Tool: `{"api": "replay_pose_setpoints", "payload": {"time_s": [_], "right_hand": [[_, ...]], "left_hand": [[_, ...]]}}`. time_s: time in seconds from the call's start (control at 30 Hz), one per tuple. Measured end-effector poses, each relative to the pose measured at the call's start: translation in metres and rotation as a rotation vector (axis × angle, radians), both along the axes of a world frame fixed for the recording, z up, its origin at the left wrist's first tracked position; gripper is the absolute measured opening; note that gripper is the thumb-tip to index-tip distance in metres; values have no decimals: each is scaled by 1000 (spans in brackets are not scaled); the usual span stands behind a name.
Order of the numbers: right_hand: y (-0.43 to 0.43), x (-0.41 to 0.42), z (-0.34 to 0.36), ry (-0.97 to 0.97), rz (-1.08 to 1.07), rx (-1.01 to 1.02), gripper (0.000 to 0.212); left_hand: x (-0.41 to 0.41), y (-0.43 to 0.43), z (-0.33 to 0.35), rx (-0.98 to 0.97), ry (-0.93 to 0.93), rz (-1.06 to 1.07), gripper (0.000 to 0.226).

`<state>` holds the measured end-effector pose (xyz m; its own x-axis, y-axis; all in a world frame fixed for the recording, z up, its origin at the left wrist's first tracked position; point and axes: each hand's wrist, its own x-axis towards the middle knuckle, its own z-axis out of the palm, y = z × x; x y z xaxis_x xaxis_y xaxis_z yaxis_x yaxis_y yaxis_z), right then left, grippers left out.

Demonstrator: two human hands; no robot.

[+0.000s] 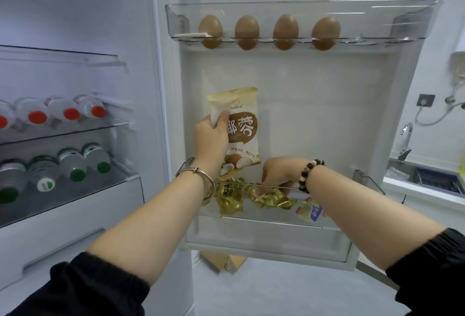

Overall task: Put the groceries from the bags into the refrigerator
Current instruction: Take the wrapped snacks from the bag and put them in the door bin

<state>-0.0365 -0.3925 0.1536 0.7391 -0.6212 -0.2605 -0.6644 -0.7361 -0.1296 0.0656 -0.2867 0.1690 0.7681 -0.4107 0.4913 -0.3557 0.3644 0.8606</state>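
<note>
1. Background: a white kitchen, with a steel sink (427,177) and faucet (405,139) at the far right. The refrigerator stands open, and its door (314,114) fills the centre of the view.
2. The coconut packet (245,124), cream and brown with printed characters, is held upright in front of the door's inner panel, above the lower door bin (264,217) and not yet in it.
3. The left hand (211,139) is closed on the packet's left edge. The thumb is laid across the front and the fingers are wrapped behind. The packet rises above the hand and hangs below it.
4. The right hand (279,173) is lowered into the lower bin, just right of the packet's bottom corner. The fingers are curled down onto the right gold packet (273,201). Whether it is gripped or only touched cannot be told.
5. A left gold packet (229,201) and a small yellow-and-blue packet (310,211) also lie in the bin.
6. A metal bangle (198,172) is worn on the left wrist and a bead bracelet (305,177) on the right.
7. Four brown eggs (247,27) are seated in the upper door bin (289,7).
8. On the interior shelves, red-capped bottles (71,112) lie above green-capped bottles (75,167).
9. A brown bag (224,261) is seen on the floor below the door.
</note>
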Motion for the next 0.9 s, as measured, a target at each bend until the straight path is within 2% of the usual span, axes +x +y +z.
{"api": "replay_pose_setpoints", "payload": {"time_s": [0.1,0.2,0.3,0.37,0.4,0.5,0.67,0.73,0.8,0.9], "right_hand": [[-6,-8,-2,-103,15,21,35],[-13,-24,2,-209,43,43,33],[-19,-48,18,-625,-3,61,28],[-19,-64,34,-900,-42,115,34],[-17,-71,42,-976,-46,168,39],[-13,-82,51,-1003,-86,281,44],[-12,-101,44,-1070,-218,316,11],[-15,-112,41,-1085,-258,253,8],[-20,-124,37,-1121,-309,123,11],[-33,-140,27,-1220,-430,-35,11]], "left_hand": [[-3,-4,-5,8,-5,-55,18],[-5,-8,-8,29,-3,-77,18],[-7,-13,-9,54,-31,-102,16],[-14,-16,-6,53,-29,-158,14],[-19,-18,-5,51,-27,-192,13],[-37,-27,1,52,-30,-274,11],[-69,-47,1,78,14,-381,9],[-76,-56,-2,134,2,-396,5],[-77,-63,-10,243,-139,-367,10],[-73,-64,-26,610,-556,-311,18]]}}
